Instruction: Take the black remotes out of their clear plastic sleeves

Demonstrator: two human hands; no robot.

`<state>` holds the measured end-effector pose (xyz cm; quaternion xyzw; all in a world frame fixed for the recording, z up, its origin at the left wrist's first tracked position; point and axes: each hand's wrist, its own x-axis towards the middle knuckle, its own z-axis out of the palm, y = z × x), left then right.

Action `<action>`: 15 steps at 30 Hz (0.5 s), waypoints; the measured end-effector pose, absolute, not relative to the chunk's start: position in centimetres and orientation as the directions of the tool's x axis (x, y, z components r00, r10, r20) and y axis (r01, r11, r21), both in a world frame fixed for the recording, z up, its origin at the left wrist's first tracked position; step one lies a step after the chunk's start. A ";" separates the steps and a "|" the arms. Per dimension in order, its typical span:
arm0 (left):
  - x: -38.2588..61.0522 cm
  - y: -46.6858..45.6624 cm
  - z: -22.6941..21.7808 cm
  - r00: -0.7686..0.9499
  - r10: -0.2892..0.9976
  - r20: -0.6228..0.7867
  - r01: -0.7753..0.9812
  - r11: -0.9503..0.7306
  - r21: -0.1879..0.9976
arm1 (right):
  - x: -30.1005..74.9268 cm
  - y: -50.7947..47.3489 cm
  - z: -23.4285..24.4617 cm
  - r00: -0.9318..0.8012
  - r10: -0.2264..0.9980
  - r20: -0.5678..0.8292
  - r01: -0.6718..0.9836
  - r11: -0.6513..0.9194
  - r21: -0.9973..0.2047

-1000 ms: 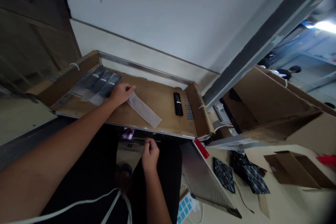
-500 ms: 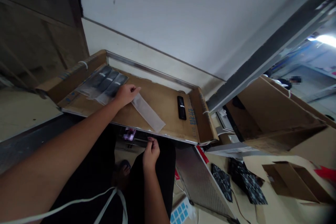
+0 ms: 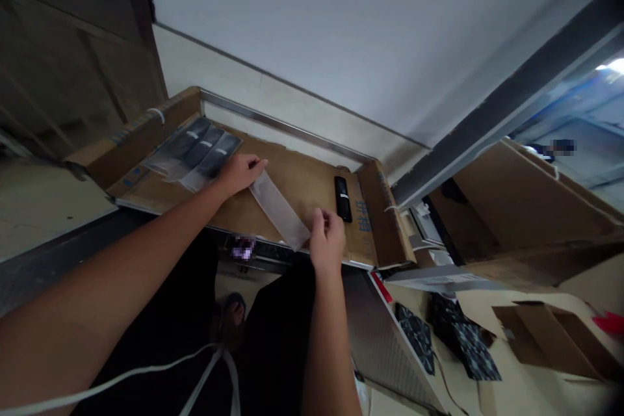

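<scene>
My left hand (image 3: 240, 175) lies on the upper end of a translucent pale mesh strip (image 3: 279, 210), with its fingertips on the strip. My right hand (image 3: 325, 240) is at the strip's lower end, fingers bunched and touching or almost touching it. The strip lies on a flattened brown cardboard sheet (image 3: 302, 175). Left of my left hand are several dark flat pieces in clear plastic sleeves (image 3: 195, 155). A black remote-like device (image 3: 343, 199) lies on the cardboard just above my right hand.
The cardboard has upturned ends and sits against a white wall with a metal strip (image 3: 283, 123). Below right stand a perforated metal panel (image 3: 377, 344), black patterned panels (image 3: 461, 338) and an open cardboard box (image 3: 550, 338). A dark cabinet (image 3: 68, 45) stands upper left.
My right hand has moved up from over my lap to the lower end of the strip. My left hand stays on the strip. The view has shifted slightly.
</scene>
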<state>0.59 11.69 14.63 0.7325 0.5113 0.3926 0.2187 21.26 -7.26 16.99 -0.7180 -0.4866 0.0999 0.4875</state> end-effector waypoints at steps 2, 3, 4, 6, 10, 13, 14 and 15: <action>0.6 11.8 14.6 0.162 0.923 0.350 0.551 -0.378 0.744 | 22.2 -4.4 17.6 0.426 0.887 0.180 0.664 -0.172 -0.728; 0.6 11.8 14.6 0.154 0.925 0.349 0.533 -0.375 0.758 | 22.4 -3.3 17.7 0.407 0.906 0.120 0.682 -0.213 -0.700; 0.6 11.8 14.6 0.142 0.927 0.348 0.516 -0.370 0.773 | 22.4 -2.5 17.5 0.388 0.919 0.072 0.693 -0.239 -0.681; 0.6 11.9 14.6 0.108 0.930 0.351 0.490 -0.357 0.795 | 22.2 -1.7 17.0 0.352 0.935 0.032 0.692 -0.237 -0.681; 0.5 12.0 14.5 0.045 0.925 0.378 0.482 -0.352 0.802 | 22.3 -1.8 15.7 0.277 0.958 0.070 0.622 -0.123 -0.774; 0.4 12.3 14.4 0.014 0.917 0.399 0.489 -0.354 0.797 | 22.9 -2.2 14.8 0.260 0.959 0.116 0.545 -0.047 -0.837; 0.4 12.4 14.3 0.002 0.915 0.403 0.493 -0.351 0.796 | 23.0 -2.2 14.7 0.264 0.956 0.129 0.527 -0.031 -0.849; 0.4 12.4 14.3 -0.011 0.915 0.404 0.499 -0.346 0.795 | 23.1 -2.3 14.6 0.272 0.952 0.140 0.514 -0.021 -0.858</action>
